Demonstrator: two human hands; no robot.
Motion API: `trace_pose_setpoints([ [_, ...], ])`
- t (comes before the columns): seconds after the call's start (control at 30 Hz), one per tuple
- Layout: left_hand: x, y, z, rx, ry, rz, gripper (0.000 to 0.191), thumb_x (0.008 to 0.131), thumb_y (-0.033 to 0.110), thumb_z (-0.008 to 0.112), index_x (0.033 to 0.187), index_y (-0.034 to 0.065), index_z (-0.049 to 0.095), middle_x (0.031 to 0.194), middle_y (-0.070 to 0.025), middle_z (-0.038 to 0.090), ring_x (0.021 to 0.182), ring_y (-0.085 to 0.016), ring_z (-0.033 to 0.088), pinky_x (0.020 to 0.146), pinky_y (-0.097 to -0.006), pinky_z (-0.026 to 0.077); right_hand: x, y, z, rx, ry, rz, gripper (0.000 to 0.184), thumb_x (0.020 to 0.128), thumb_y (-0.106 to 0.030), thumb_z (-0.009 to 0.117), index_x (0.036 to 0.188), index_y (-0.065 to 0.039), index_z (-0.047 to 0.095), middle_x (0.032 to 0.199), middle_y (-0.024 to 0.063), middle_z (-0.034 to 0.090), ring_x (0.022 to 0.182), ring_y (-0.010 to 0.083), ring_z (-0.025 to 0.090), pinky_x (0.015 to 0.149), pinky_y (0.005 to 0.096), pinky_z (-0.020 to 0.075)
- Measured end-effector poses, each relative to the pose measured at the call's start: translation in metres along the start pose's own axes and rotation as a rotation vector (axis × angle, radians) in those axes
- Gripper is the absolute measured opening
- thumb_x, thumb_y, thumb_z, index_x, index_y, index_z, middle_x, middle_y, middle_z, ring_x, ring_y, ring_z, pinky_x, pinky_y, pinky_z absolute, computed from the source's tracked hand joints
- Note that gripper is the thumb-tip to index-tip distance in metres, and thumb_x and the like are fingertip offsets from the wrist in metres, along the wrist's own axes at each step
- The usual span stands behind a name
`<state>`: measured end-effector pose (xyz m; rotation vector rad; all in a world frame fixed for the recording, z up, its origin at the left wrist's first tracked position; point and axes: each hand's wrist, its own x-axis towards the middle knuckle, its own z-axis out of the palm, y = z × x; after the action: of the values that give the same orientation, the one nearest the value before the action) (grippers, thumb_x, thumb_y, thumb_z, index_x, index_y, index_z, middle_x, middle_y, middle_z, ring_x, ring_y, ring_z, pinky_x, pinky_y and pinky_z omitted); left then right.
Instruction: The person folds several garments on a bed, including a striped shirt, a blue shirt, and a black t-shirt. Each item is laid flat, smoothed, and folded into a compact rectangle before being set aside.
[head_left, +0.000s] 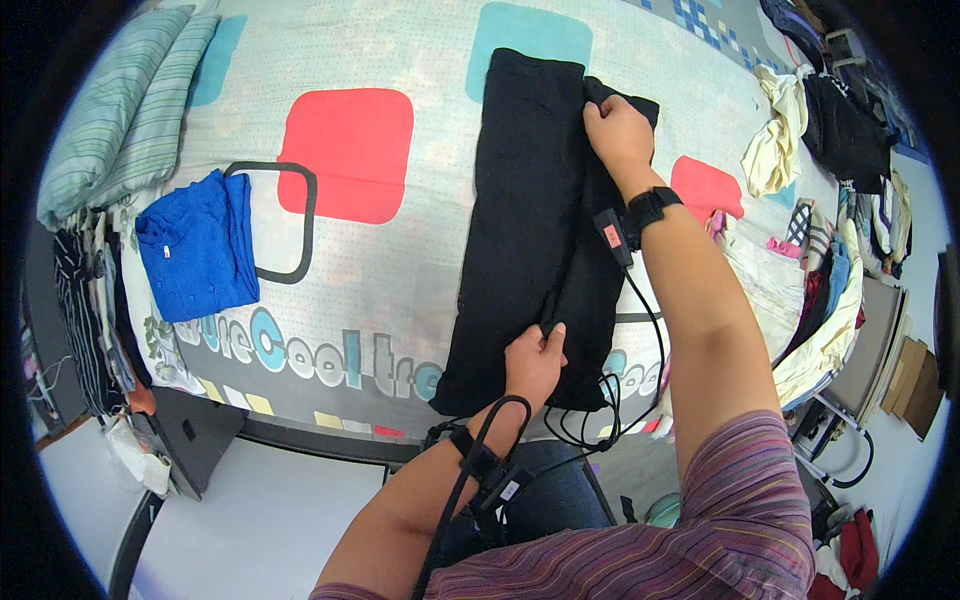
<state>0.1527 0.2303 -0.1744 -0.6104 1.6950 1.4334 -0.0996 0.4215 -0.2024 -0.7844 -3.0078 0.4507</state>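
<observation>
Black trousers (517, 202) lie lengthwise on the bed in front of me, their two leg-like panels side by side with a crease between them. Fingers of my left hand (535, 365) pinch the cloth at the near end of that crease. Farther up, my right hand (621, 133) grips the fabric of the right panel close to its far end. The cloth under both hands is hidden by my fingers. Each wrist wears a black strap with a small cabled device, and loops of black cable (600, 431) hang by the near edge of the trousers.
The bed has a patterned sheet (360, 277). A folded blue shirt (199, 247) lies to the left, below striped pillows (127, 112). Piled clothes (787, 292), a cream cloth (776, 135) and a black garment (844, 135) are at the right. Striped clothing (86, 315) hangs at the left edge.
</observation>
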Motion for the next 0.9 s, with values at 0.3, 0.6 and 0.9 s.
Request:
trace_pose_setpoints([
  [0.3,-0.001,0.013,-0.019,-0.097,0.073,-0.057,0.042,0.095,0.032,0.058,0.065,0.0039,0.05,0.06,-0.0071,0.062,0.044,-0.011,0.052,0.043,-0.0269,0.041,-0.003,0.001,0.024,0.161,0.066,-0.091,0.035,0.086,-0.04,0.058,0.085,-0.006,0.067,0.083,0.0175,0.068,0.082,0.0376,0.065,0.074,0.0442,0.052],
  [0.6,-0.003,0.007,-0.019,-0.083,0.053,-0.03,0.044,0.094,0.035,0.059,0.065,0.0036,0.053,0.059,-0.0066,0.062,0.044,-0.011,0.052,0.044,-0.0266,0.042,-0.01,0.0,0.027,0.301,0.237,-0.135,0.038,0.088,-0.043,0.058,0.083,-0.007,0.067,0.076,0.0144,0.068,0.074,0.0363,0.065,0.069,0.0431,0.0515],
  [0.9,-0.02,0.012,-0.036,0.372,0.274,0.233,0.036,0.093,0.039,0.058,0.087,0.0038,0.057,0.06,-0.0074,0.061,0.056,-0.023,0.063,0.052,-0.0348,0.047,-0.047,-0.002,0.028,0.228,0.295,-0.394,0.042,0.093,-0.037,0.054,0.116,-0.004,0.061,0.119,0.0199,0.059,0.11,0.0379,0.054,0.093,0.0444,0.0438],
])
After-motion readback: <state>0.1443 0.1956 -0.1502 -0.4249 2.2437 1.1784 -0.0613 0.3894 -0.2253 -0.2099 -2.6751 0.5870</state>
